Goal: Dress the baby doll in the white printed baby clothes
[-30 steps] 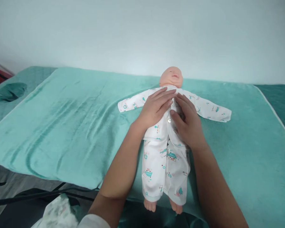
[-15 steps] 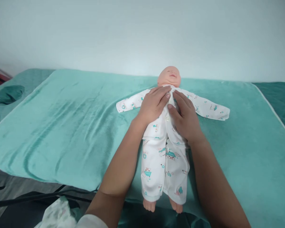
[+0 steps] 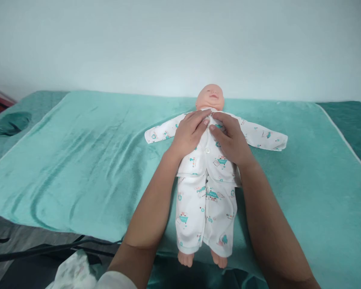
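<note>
First, at far left, the dull teal fabric of the bed [image 3: 36, 105] dips into an oval hollow [image 3: 10, 123]; next, a velvety cover [image 3: 87, 160] spreads in soft rumpled folds. The left hand [image 3: 190, 134] lies flat and released on the chest of a smooth-headed doll [image 3: 207, 168], face up on the cover in white printed pyjamas with a round button. The right hand [image 3: 233, 140], ungrasping, fingers loosely bent, thumb apart, rests there too, beside an outstretched sleeve [image 3: 267, 138]

Soft light, brightest low on the wall [image 3: 165, 74], faint shadows.
</note>
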`<state>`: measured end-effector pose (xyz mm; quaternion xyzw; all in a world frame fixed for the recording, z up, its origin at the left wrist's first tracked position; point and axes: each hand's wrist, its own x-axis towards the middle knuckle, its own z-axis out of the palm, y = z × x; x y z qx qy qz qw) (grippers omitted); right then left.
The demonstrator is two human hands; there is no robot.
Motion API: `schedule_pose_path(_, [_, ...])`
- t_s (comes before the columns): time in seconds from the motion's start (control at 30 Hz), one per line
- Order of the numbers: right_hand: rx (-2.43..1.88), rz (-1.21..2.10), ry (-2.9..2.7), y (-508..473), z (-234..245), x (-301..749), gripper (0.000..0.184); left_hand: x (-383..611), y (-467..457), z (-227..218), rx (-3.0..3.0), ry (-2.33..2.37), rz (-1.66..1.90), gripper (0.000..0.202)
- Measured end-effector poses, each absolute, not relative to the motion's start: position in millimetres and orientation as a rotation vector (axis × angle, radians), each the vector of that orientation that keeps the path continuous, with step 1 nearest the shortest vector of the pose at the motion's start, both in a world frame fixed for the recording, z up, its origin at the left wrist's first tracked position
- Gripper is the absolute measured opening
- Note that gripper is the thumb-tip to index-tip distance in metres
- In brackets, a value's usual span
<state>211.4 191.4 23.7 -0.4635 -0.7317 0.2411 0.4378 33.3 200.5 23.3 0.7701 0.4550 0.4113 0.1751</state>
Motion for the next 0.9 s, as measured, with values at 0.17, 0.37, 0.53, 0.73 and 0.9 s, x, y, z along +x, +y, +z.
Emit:
schedule_pose_path(0.17, [-1.147, 0.76, -1.542, 195, 14, 216, 0.038, 34, 201, 25, 2.296, 1.222, 1.143, 0.044])
schedule_pose_path(0.37, [-1.272, 0.368, -1.698, 202, -7, 240, 0.047, 22, 186, 9, 2.344, 1.431, 1.203, 0.045])
schedule_pose_path(0.53, [-1.728, 0.052, -1.831, 196, -25, 289, 0.057, -42, 154, -27, 2.157, 2.129, 0.864, 0.054])
schedule_pose_path(0.73, [-2.076, -0.028, -1.799, 156, -32, 355, 0.062, -75, 140, -47, 1.939, 2.487, 0.657, 0.057])
schedule_pose_path(0.9, [-2.165, -0.057, -1.792, 121, -37, 365, 0.067, -70, 146, -48, 1.831, 2.544, 0.693, 0.059])
